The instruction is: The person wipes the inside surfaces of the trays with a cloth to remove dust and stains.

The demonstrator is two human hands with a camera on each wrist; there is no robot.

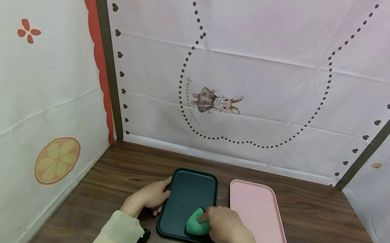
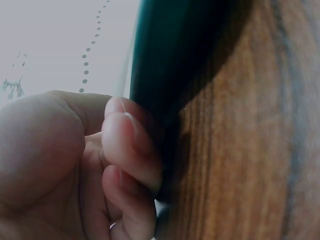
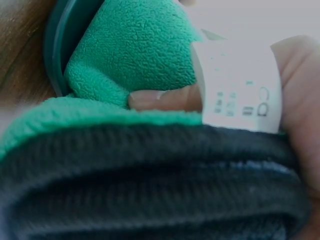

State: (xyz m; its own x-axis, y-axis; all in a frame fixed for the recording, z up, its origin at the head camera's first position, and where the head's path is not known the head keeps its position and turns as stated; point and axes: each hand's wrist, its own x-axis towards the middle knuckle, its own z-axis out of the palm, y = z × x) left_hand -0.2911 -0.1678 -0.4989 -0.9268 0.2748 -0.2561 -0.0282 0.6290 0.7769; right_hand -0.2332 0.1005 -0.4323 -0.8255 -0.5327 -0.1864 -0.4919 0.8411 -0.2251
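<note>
A dark teal tray [image 1: 191, 192] lies on the wooden table, its left rim at my left hand [image 1: 149, 196]. Curled left fingers [image 2: 132, 145] touch the tray's side [image 2: 160, 50] in the left wrist view, gripping the edge. Over the tray's near right corner, my right hand [image 1: 225, 225] holds a bunched green fleecy cloth [image 1: 194, 225]. Close up, the right thumb [image 3: 165, 98] presses into the green cloth [image 3: 135, 45]. A black ribbed band [image 3: 150, 170] edges it, and a white printed label [image 3: 237, 85] sticks out. The palm side of the right hand is mostly hidden.
Just right of the dark tray, a pink tray [image 1: 257, 211] lies partly behind my right forearm. Printed white cloth walls [image 1: 257, 76] stand at the back and both sides of the wooden table [image 1: 326, 230].
</note>
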